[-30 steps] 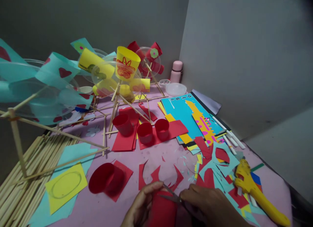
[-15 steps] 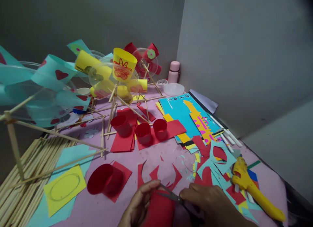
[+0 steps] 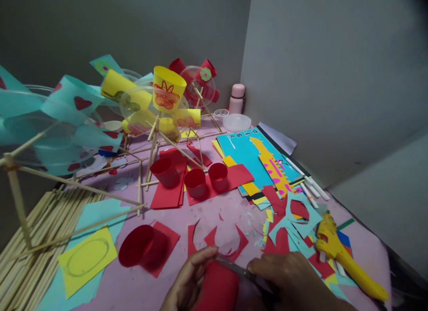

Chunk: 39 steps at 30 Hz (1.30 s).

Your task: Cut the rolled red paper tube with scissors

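Note:
My left hand is closed around a red paper tube near the front edge of the table. In my right hand is a pair of scissors, its blades nearly together at the tube's upper rim, by my left fingertips. My right fingers partly hide the scissors' handles. Just beyond lie curved red paper offcuts. To the left, a larger red paper cup leans on a red sheet. Further back, several small red paper cups stand on red sheets.
Wheels with paper cups on stick frames crowd the left and back. Bundled sticks lie at left beside a yellow sheet with a drawn oval. At right are paper scraps, a yellow glue gun and a blue board.
The scissor blades have come together at the red tube's rim. Both hands stay almost where they were, and the view has shifted slightly.

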Available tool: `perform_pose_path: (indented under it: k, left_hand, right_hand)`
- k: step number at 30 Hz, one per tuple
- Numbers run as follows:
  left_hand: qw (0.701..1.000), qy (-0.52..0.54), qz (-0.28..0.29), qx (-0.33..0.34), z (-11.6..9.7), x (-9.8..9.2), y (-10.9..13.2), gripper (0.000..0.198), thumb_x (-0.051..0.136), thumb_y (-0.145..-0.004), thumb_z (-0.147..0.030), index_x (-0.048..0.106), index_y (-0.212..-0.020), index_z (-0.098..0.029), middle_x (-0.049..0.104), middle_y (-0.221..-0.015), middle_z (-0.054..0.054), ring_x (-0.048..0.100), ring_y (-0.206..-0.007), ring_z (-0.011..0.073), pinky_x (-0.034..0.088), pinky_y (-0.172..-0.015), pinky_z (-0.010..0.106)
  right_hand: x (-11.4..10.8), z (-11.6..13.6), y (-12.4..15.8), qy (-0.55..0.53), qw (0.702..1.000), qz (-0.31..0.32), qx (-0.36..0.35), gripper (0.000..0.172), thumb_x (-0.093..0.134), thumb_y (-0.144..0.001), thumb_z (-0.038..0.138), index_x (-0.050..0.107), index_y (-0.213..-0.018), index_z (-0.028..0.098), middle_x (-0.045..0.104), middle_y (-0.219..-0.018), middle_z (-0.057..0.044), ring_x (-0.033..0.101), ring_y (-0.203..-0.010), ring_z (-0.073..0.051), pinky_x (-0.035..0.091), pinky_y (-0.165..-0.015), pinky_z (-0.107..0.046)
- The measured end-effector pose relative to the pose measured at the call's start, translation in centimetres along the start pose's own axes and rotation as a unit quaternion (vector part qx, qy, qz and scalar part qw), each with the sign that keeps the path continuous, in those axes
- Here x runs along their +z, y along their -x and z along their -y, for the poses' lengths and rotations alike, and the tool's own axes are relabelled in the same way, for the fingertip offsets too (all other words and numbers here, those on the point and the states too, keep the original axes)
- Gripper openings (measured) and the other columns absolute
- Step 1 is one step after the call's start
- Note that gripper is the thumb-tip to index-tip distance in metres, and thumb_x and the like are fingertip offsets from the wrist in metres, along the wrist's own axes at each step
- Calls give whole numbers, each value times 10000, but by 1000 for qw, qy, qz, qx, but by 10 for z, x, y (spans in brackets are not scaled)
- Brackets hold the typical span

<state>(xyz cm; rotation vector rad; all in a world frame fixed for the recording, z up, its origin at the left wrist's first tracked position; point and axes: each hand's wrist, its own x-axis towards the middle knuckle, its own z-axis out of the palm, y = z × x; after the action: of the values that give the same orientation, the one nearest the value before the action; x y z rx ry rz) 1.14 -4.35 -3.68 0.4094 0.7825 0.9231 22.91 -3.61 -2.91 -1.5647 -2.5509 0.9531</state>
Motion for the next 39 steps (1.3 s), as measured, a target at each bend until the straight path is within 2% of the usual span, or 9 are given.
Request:
perform_pose_path:
  k: [5,10,13,18,22,28,31,35,39]
  left_hand:
    - [998,11,-46,-29,5,-8,-5,228,844,-604,-369,797,-818,-308,817,-861,2,741,-872,162,535,-788,189]
    - [997,39,-72,-15,3,-5,-7,311,879,-548,-337,779,-836,-399,793,-717,-40,740,-740,169,539,-687,218]
    - [995,54,-82,-15,3,-2,-7,328,894,-530,-285,782,-828,-361,796,-720,-18,745,-733,183,543,-696,235]
    - [996,36,-77,-7,0,7,-5,285,857,-595,-265,785,-855,-355,807,-756,10,720,-672,149,514,-639,201]
    - [996,34,-77,-17,-1,9,-5,223,856,-596,-302,789,-800,-362,785,-671,-23,668,-565,102,477,-558,160]
    - [999,17,-28,2,5,-3,-5,253,762,-709,-276,764,-958,-316,788,-795,-7,706,-712,157,521,-695,225]
    - [1000,8,-29,3,6,-9,-5,271,737,-734,-354,754,-995,-283,779,-796,20,694,-703,172,521,-708,253]
    - [999,17,-41,4,5,-14,-9,293,787,-682,-385,760,-971,-348,788,-845,17,701,-812,174,495,-734,242]
    - [998,-3,-47,30,8,-16,-11,229,766,-711,-391,763,-940,-387,777,-872,1,690,-833,157,481,-754,238]
  right_hand:
    - [0,-1,0,-11,1000,-5,-5,102,764,-685,217,712,-773,211,711,-649,-26,619,-561,-177,288,-482,-242]
    - [0,-6,1,-74,996,-54,12,199,785,-667,235,715,-852,213,720,-743,-20,631,-644,-178,361,-550,-239]
    - [0,-8,3,-57,997,-47,3,212,762,-658,222,713,-863,244,729,-781,-17,658,-699,-197,368,-572,-249]
    - [0,-6,3,15,998,-51,-34,287,683,-593,95,711,-840,239,722,-755,-34,685,-671,-221,279,-503,-265]
    - [0,-2,2,22,997,-54,-41,168,722,-661,195,712,-820,249,722,-717,-25,679,-629,-213,286,-495,-264]
    - [-4,-1,1,18,999,-18,-19,135,749,-648,176,708,-769,218,728,-694,-42,663,-614,-215,313,-502,-259]
    - [-6,-1,1,-45,999,-20,-6,117,772,-634,168,680,-694,210,670,-611,13,569,-543,-147,300,-495,-229]
    - [-5,-3,0,-152,985,-76,31,162,788,-650,255,650,-704,190,555,-628,45,460,-572,-119,285,-530,-227]
    - [4,-2,-3,-360,929,-72,36,332,753,-683,425,657,-888,181,442,-602,71,369,-553,-113,275,-518,-232]
